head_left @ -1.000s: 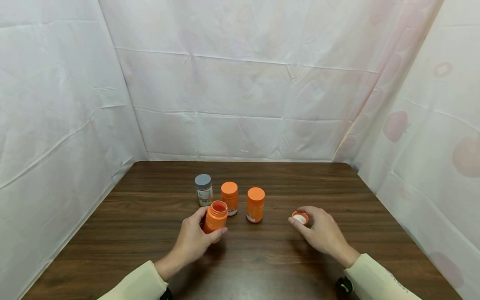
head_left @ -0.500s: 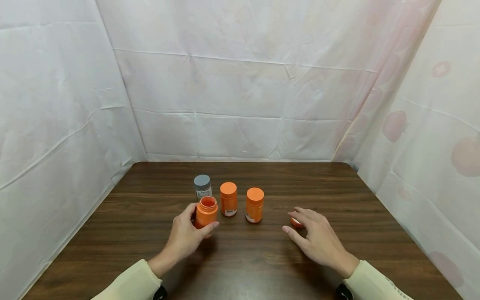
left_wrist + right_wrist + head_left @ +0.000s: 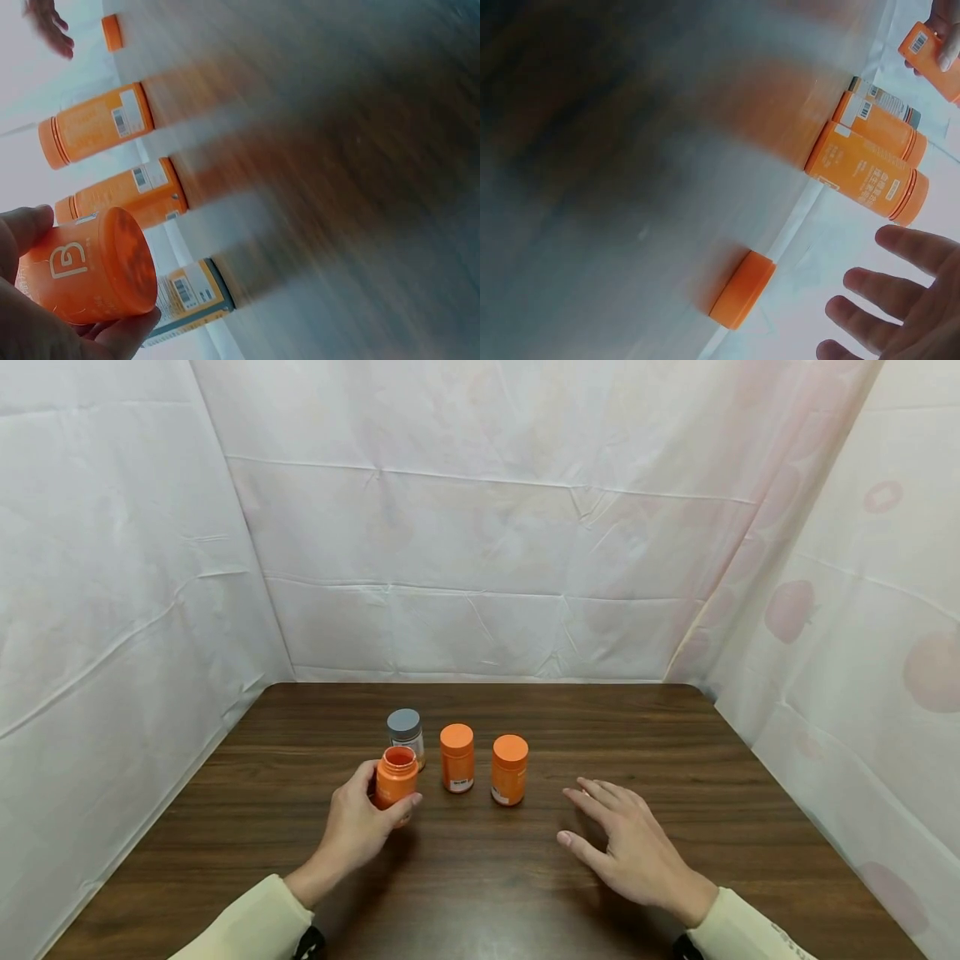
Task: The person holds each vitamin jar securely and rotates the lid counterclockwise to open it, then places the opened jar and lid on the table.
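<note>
My left hand [image 3: 356, 820] grips an uncapped orange pill bottle [image 3: 396, 783], its open mouth facing up, left of the other bottles. In the left wrist view, the base of this held bottle [image 3: 86, 270] is lifted off the tabletop. My right hand [image 3: 637, 847] has its fingers spread and holds nothing. Just beyond those fingers, an orange bottle cap [image 3: 742, 290] lies on the table in the right wrist view. In the head view the right hand's fingers hide nearly all of it.
Two capped orange bottles stand upright mid-table, a left one [image 3: 457, 760] and a right one [image 3: 510, 772]. Behind the held bottle is a grey-capped bottle [image 3: 405, 727], partly covered by it. Pale curtains [image 3: 480, 527] enclose the dark wooden table [image 3: 495, 893] at the back and sides.
My right hand has let go of the cap, which now lies on the table, and its fingers have spread above it. My left hand has carried the open bottle to the left.
</note>
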Action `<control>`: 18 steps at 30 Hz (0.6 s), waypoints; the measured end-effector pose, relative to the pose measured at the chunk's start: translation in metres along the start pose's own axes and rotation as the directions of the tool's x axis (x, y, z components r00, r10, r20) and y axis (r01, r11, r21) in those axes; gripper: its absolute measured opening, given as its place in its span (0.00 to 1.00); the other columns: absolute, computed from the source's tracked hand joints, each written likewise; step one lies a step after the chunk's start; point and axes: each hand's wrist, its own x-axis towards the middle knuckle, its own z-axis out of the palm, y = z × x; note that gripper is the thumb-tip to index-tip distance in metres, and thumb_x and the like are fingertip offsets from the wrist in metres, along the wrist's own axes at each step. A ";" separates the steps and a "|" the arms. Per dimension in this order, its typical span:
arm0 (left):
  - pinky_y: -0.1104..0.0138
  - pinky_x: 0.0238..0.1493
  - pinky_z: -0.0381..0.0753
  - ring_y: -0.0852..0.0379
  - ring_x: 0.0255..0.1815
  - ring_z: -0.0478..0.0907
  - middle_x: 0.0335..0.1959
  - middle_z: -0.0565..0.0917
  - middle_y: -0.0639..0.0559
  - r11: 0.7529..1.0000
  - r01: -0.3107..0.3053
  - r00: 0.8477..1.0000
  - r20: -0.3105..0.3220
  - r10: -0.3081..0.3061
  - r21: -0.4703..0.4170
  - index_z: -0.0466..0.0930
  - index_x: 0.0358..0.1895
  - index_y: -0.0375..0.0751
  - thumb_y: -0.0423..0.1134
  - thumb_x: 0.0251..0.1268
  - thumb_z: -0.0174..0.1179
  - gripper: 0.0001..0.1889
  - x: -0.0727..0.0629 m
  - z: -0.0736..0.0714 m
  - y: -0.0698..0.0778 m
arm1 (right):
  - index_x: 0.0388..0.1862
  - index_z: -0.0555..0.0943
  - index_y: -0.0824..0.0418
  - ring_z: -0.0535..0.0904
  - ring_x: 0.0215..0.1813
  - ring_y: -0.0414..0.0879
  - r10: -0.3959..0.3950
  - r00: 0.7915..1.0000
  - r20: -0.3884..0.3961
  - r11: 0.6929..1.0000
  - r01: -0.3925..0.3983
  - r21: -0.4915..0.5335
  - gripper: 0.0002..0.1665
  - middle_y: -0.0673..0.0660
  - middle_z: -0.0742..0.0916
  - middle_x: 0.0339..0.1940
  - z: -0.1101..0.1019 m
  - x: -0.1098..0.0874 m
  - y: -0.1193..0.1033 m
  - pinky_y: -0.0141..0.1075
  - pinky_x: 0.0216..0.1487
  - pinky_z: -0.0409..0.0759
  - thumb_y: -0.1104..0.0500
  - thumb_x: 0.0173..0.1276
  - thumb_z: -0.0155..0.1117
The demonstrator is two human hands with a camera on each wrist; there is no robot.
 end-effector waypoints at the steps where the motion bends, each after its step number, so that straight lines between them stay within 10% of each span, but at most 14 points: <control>1: 0.49 0.54 0.82 0.47 0.50 0.82 0.52 0.84 0.43 1.000 0.002 1.000 -0.004 -0.002 0.006 0.73 0.62 0.38 0.44 0.58 0.78 0.32 0.001 -0.001 -0.001 | 0.71 0.77 0.49 0.69 0.74 0.58 -0.003 1.000 0.005 1.000 0.003 0.002 0.38 0.54 0.76 0.73 0.000 0.000 0.000 0.62 0.71 0.60 0.30 0.71 0.60; 18: 0.47 0.54 0.81 0.43 0.51 0.82 0.53 0.82 0.37 0.997 0.044 0.999 -0.031 -0.042 0.070 0.71 0.61 0.34 0.44 0.61 0.76 0.31 0.013 -0.016 -0.014 | 0.73 0.75 0.44 0.66 0.76 0.59 -0.074 0.997 0.039 0.997 0.074 -0.014 0.37 0.52 0.74 0.75 0.001 -0.007 -0.007 0.62 0.71 0.60 0.33 0.69 0.65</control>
